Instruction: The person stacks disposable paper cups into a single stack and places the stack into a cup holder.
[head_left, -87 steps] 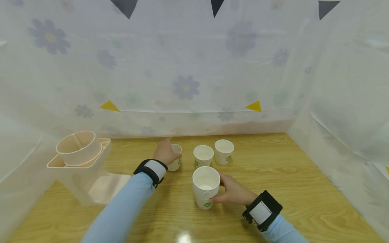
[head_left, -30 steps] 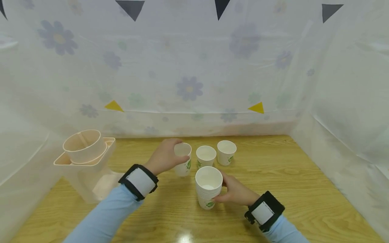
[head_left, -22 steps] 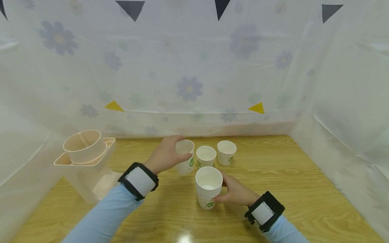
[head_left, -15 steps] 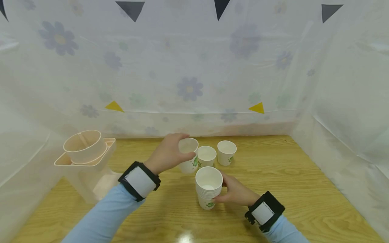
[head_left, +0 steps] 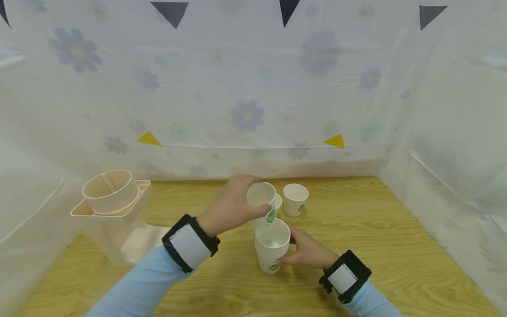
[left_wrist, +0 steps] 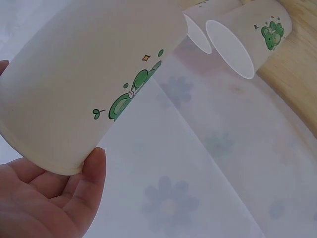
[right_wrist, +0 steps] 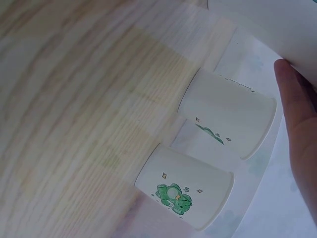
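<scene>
My left hand pinches a white paper cup near its rim, thumb in front and fingers behind. That cup hangs upright just above and behind a stack of paper cups, overlapping the stack's far rim in the head view. A green cartoon print shows on the held cup in the left wrist view. My right hand grips the stack from its right side, thumb in front; the stack stands on the table. Whether the held cup touches the stack, I cannot tell.
Two single paper cups stand behind: one cup in plain sight, another cup mostly hidden by the held one. A pale pink plastic appliance-like stand with a round bowl on top is at left. White sheeting encloses the wooden table.
My left hand picked up the leftmost single cup and carried it right, from the table to above the stack. The right hand has stayed on the stack; the head view shifted slightly.
</scene>
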The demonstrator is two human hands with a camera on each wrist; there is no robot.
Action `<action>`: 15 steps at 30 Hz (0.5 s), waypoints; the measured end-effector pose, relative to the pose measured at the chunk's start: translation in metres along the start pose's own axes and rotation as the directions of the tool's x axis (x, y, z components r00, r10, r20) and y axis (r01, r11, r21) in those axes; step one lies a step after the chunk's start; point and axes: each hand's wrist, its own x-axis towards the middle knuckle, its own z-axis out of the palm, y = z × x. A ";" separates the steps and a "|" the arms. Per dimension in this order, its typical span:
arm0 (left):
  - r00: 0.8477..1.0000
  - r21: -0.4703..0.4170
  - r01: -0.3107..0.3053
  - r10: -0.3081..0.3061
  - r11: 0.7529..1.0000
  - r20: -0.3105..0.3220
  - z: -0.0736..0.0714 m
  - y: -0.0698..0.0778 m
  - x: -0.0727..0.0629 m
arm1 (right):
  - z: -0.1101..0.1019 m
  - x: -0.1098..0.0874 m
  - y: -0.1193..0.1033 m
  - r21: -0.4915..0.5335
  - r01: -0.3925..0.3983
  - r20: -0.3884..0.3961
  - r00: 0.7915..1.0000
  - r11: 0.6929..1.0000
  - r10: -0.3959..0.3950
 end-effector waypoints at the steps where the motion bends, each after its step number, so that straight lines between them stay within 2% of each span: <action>1: 1.000 0.002 -0.006 0.006 1.000 0.005 0.002 0.001 0.000 | 0.000 0.000 0.000 0.000 -0.001 0.002 1.000 1.000 0.001; 8: 0.998 0.034 -0.044 0.043 0.998 0.035 0.011 0.010 -0.001 | 0.000 -0.001 -0.002 -0.001 0.009 0.012 1.000 1.000 -0.009; 15: 0.994 0.008 -0.073 0.072 0.997 0.081 0.019 0.013 -0.003 | 0.000 -0.001 0.000 0.000 0.016 0.017 1.000 1.000 -0.016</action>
